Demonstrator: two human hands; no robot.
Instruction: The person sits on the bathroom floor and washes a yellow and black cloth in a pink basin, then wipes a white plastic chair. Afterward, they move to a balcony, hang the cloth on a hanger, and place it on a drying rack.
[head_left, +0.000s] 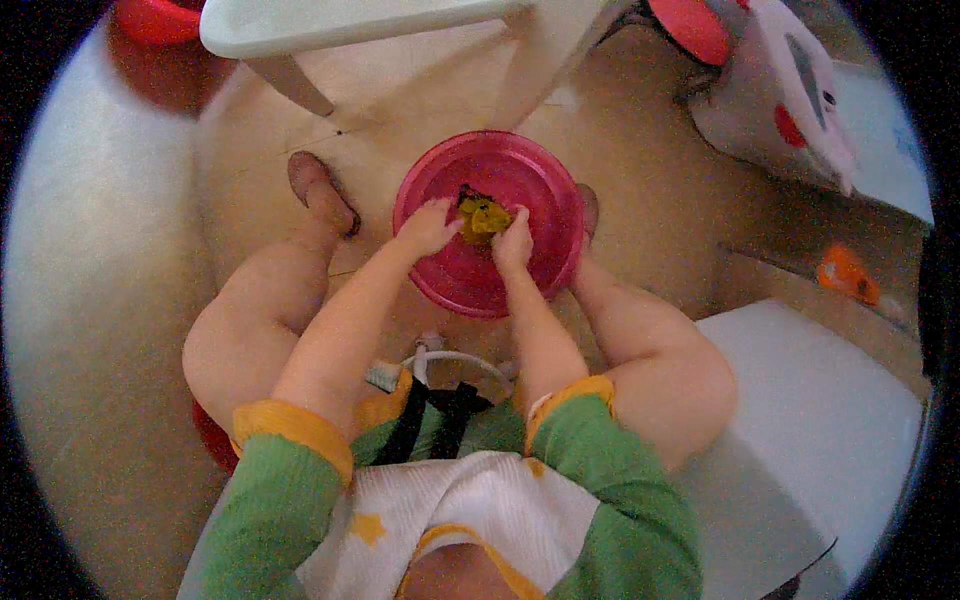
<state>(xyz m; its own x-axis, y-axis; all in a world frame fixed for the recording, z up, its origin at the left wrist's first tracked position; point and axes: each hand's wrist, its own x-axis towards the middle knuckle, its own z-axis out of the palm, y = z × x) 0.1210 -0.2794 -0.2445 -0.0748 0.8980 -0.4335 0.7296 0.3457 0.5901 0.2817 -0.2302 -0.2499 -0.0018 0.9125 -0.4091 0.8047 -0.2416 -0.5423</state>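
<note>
A round pink-red plastic basin (480, 300) stands on the floor between my lower legs. Over its inside, both hands hold a small crumpled yellow bundle (484, 219) with a dark part at its far edge. It looks like soft cloth, but its exact kind is too blurred to tell. My left hand (431, 229) grips the bundle's left side with thumb and fingers. On the other side my right hand (514, 238) pinches the right edge, thumb on top. Whether there is water in the basin cannot be made out.
A white plastic stool or chair (360, 30) stands beyond the basin. At upper left is a red bucket (161, 67). A white bag-like object (757, 112) with red patches is at upper right. An orange object (847, 274) lies right. A white hose (457, 355) curves near my lap.
</note>
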